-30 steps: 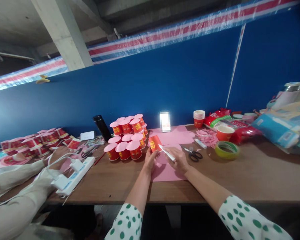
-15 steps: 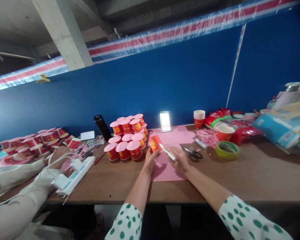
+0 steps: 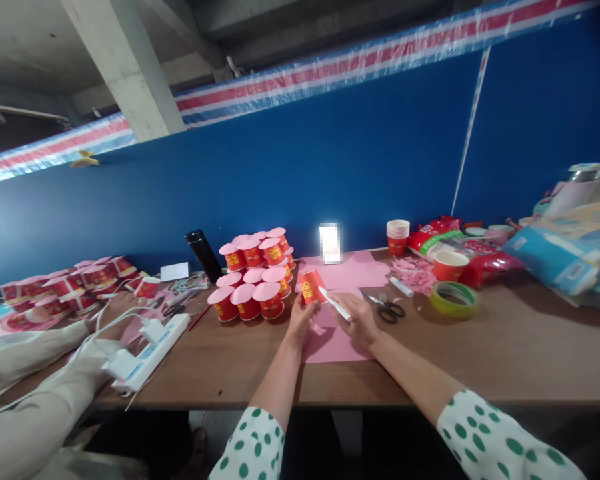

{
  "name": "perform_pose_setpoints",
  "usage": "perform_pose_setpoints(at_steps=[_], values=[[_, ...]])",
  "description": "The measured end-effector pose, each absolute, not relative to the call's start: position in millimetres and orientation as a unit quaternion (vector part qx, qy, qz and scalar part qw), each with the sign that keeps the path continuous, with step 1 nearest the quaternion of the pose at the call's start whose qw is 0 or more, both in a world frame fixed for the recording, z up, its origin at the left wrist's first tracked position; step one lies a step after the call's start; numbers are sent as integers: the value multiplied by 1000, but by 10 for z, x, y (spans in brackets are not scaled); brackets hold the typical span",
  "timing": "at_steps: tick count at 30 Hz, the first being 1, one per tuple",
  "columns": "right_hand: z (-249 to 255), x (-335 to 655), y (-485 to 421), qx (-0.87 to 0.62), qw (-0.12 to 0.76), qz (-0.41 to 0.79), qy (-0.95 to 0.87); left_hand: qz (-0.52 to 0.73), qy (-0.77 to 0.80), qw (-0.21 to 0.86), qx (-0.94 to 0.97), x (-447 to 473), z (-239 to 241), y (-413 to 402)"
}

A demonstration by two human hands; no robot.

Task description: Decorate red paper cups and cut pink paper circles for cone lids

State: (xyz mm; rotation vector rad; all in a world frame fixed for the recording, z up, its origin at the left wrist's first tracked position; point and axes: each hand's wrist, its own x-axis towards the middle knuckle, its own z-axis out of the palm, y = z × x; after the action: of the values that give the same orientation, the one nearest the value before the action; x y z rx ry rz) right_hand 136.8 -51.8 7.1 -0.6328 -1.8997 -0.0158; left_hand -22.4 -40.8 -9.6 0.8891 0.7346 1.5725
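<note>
My left hand [image 3: 303,319] is closed around a red paper cup [image 3: 310,288] with yellow print, which lies tilted over the pink paper [image 3: 330,341]. My right hand [image 3: 359,320] grips a slim white pen-like tube [image 3: 336,304], its tip at the cup's right edge; whether it touches cannot be told. To the left stand stacked red paper cups [image 3: 250,308] topped with pink paper discs [image 3: 267,291]. Black-handled scissors [image 3: 391,312] lie just right of my right hand.
On the right are a roll of yellow-green tape [image 3: 454,300], a red cup [image 3: 450,268], nested cups [image 3: 398,239], pink scraps [image 3: 414,275] and red plastic packets [image 3: 485,259]. A power strip [image 3: 153,353] and a co-worker's sleeves [image 3: 35,407] are on the left. A black bottle [image 3: 203,255] stands behind.
The red paper cup has turned slightly in my left hand, and its yellow print sits a little differently. My right hand and the white tube are almost unchanged.
</note>
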Motion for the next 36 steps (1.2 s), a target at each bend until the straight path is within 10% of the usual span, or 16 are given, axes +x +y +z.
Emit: perform_pose_setpoints(at_steps=[36], values=[[116, 1374, -516, -284, 563, -43, -775, 640, 336, 546, 424, -253, -170, -379]])
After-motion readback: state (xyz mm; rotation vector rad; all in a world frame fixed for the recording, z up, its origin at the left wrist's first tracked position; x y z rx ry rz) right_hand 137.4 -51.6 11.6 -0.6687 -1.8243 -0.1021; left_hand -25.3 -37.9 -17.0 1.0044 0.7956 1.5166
